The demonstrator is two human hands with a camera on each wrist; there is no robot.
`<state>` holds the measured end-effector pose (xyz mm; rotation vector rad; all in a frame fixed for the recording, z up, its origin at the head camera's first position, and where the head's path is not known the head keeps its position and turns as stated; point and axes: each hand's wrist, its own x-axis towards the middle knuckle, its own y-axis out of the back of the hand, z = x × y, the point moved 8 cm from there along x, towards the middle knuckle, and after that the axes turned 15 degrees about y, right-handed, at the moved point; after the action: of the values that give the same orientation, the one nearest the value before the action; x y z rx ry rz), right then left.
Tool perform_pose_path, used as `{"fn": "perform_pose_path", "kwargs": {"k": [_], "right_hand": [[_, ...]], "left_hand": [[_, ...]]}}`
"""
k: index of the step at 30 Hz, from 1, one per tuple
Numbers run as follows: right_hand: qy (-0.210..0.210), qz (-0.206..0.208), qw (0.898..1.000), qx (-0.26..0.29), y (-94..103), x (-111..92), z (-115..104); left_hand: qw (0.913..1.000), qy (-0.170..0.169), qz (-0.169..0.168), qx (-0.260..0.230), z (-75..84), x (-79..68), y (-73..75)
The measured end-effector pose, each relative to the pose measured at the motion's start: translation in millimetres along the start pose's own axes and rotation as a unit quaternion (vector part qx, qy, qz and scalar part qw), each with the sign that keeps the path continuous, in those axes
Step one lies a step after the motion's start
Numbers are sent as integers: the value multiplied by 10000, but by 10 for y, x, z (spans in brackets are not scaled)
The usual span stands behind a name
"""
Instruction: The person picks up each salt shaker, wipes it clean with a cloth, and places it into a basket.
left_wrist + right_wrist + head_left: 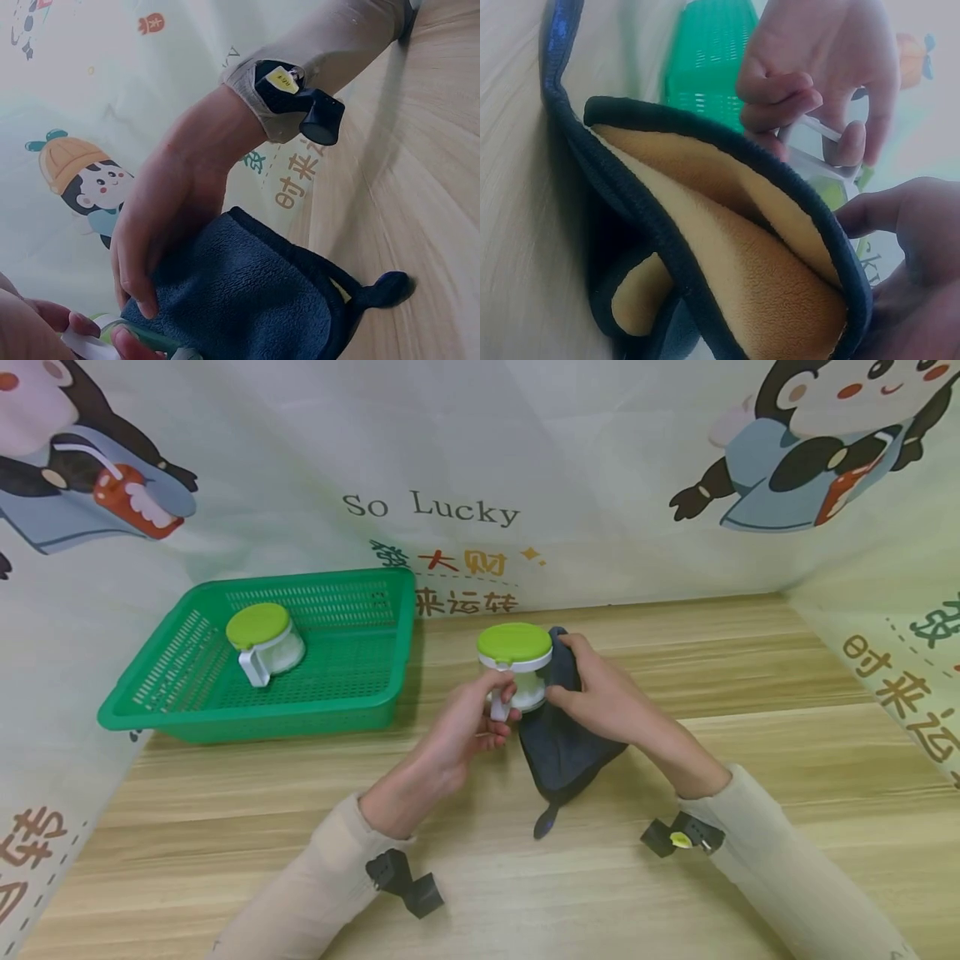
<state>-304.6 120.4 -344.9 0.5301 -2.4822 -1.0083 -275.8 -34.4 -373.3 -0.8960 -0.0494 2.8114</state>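
A clear jar with a green lid [514,643] stands upright near the middle of the table. My left hand [468,718] grips its white handle [500,706], fingers curled round it. Against the jar's right side my right hand [607,697] holds a dark blue cloth [566,747], thumb in front. The cloth hangs down in folds, its loop end lying toward me. In the right wrist view the tan inner face of the cloth [727,232] shows, with dark edging. Part of the jar is hidden behind my fingers and the cloth.
To the left sits a green plastic basket [352,681] with slotted walls. A second green-lidded jar [264,639] stands inside it, its handle facing me. A printed backdrop [600,485] rises behind the table and along both sides.
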Motion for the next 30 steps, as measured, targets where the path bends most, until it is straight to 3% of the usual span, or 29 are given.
{"fn": "perform_pose_path", "kwargs": {"k": [6, 15, 20, 25, 30], "right_hand": [[68, 246, 9995, 197, 41, 1, -15], [348, 1042, 9931, 418, 208, 20, 36], [285, 1227, 9910, 443, 256, 5, -4], [317, 1357, 9890, 493, 293, -47, -115], [197, 1407, 9873, 704, 345, -82, -181]], "left_hand": [[9999, -88, 19, 118, 40, -11, 32], [9982, -453, 31, 385, 136, -118, 6], [9968, -685, -6, 404, 212, -213, 5], [9974, -693, 16, 208, 246, -232, 37], [9955, -805, -85, 490, 291, -281, 54]]}}
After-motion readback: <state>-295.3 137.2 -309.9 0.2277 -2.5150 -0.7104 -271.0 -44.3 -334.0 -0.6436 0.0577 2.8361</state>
